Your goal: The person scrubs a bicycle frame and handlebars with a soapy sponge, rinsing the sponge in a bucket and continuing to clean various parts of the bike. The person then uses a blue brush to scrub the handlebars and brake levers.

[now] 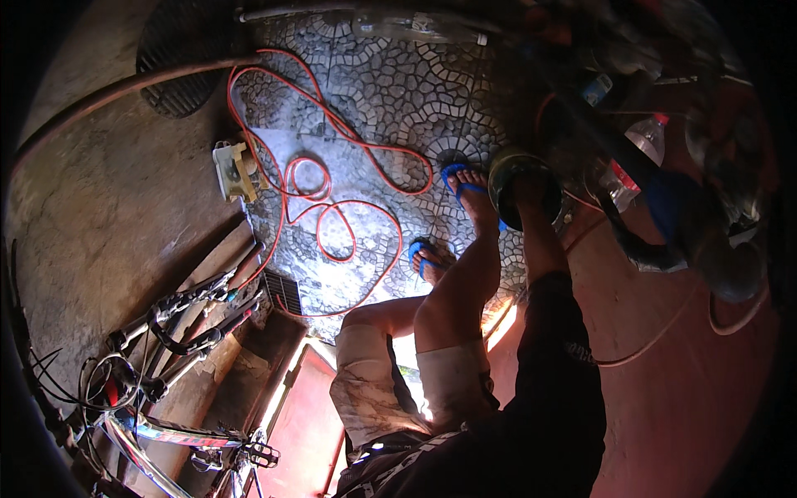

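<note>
My right arm, in a dark sleeve, reaches down to a dark round bucket (501, 184) on the patterned floor. My right hand (526, 189) is inside its rim, and the fingers are lost in shadow, so what they touch is hidden. Close beside the bucket are my feet in blue flip-flops (449, 173). My left hand does not show; only my bent legs in light shorts (365, 365) appear on that side.
An orange hose (398, 241) lies in loops across the stone-patterned floor (407, 100). Bicycle parts with a fork and frame (178, 432) lean at lower left. A pale box (236, 172) stands by the left wall. Plastic bottles (646, 143) and dark clutter fill the right.
</note>
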{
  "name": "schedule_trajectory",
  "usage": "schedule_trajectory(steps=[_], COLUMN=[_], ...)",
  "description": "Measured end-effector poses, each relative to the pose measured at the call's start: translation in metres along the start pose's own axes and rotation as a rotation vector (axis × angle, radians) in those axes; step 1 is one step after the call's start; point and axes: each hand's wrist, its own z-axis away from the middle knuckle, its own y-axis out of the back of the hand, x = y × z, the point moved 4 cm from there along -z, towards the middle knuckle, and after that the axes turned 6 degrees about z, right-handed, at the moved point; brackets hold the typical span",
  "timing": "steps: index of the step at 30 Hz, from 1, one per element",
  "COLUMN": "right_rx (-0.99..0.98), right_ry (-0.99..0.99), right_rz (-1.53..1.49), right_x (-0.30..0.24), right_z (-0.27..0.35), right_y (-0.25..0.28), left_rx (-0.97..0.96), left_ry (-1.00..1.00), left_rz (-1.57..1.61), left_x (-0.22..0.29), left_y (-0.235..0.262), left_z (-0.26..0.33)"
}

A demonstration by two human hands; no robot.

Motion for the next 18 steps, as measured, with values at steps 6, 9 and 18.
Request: schedule_trajectory(steps=[6, 9, 18], right_rx=[-0.041, -0.012, 0.008], right_ry=[0.033, 0.067, 0.045], right_rz=[-0.04, -0.031, -0.012], right_x=[0.014, -0.006, -0.023], right_z=[-0.019, -0.042, -0.066], right_y=[0.011, 0.02, 0.007], left_rx=[-0.005, 0.018, 0.025], left_ry=[-0.004, -0.023, -0.031], left_rz=[0.01, 0.054, 0.085], left_x=[-0.006, -0.014, -0.022], left_y=[-0.003, 0.003, -0.003], left_z=[-0.005, 0.002, -0.009])
